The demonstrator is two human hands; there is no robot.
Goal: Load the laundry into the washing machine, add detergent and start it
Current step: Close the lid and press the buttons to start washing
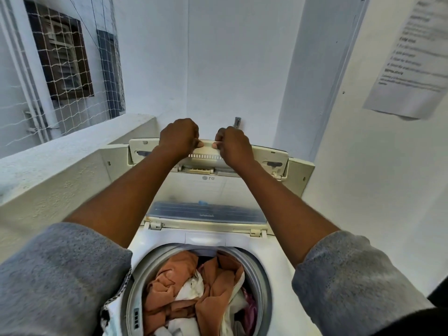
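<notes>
both the left hand (179, 138) and right hand (234, 145) are curled tight on the raised lid (208, 154), probably to close it. below the lid, clothes (194, 294) fill the drum (260, 275).

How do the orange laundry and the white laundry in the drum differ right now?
The orange laundry takes up most of the visible pile and lies on top; the white laundry shows only in smaller patches, tucked between and under the orange folds. The orange looks plain; the white shows faint marks. Both are crumpled inside the drum.
</notes>
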